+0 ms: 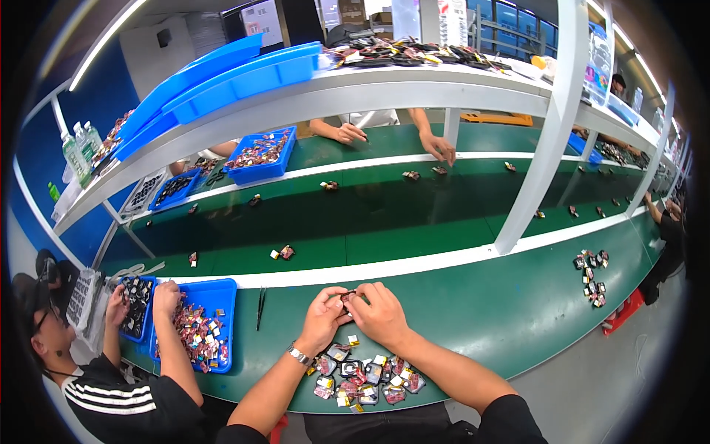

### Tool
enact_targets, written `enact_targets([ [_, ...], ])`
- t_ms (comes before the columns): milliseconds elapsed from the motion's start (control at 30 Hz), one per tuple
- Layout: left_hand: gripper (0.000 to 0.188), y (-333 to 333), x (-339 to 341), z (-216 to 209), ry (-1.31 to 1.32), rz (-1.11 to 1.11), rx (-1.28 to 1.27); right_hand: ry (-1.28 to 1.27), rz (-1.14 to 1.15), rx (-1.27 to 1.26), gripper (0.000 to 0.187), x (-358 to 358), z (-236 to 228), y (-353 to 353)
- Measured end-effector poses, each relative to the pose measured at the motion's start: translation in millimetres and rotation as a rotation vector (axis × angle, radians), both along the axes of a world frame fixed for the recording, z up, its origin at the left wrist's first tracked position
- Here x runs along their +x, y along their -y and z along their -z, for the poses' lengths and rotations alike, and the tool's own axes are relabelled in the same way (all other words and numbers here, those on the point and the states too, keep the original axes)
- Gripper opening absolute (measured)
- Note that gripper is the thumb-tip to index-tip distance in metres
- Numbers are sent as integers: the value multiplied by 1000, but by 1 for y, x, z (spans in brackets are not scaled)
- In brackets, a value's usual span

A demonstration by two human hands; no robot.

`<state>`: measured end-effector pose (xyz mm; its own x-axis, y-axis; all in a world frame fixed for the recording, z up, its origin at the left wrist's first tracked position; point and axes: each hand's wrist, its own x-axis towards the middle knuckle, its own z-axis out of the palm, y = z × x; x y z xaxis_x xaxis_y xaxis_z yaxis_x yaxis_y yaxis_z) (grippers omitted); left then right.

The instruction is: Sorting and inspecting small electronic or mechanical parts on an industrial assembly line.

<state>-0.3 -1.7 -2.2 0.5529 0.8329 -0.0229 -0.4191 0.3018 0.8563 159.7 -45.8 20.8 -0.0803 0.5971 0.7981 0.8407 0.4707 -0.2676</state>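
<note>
We pinch the small dark unit [347, 296] with left hand [322, 317] and right hand [381, 314], best gripped lightly and steadily.

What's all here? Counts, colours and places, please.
Bench: one, green, foreground
Part: one, dark, centre
Piles: two, mixed, bench front and right
Tweezers: one, black, bench middle-left
Strip: one, green, beyond bench
Bins: several, blue, bench left, across strip
Modules: several, mixed, on strip
Shelf: one, white, above strip
Trays: two or more, blue, shelf left
Heap: one, dark, shelf top
Bottles: three or more, clear, shelf left
Workers: several, black or white tops, left, ahead, right
Object: one, red, floor right
Watch: one, silver, left wrist
Left hand: one, bare, holding part
Right hand: one, bare, holding part
</note>
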Motion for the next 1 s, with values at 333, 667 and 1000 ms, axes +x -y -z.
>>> enact_targets([
  [333,23,3,7,-4,-30,-53,-6,52,20,-48,20,-1,-1,6],
  [667,36,-6,0,-16,107,-187,-21,-50,-24,-190,31,-9,5,-44],
  [1000,13,-27,-25,4,-220,-597,279,181,366,-546,41,8,-8,-145],
])
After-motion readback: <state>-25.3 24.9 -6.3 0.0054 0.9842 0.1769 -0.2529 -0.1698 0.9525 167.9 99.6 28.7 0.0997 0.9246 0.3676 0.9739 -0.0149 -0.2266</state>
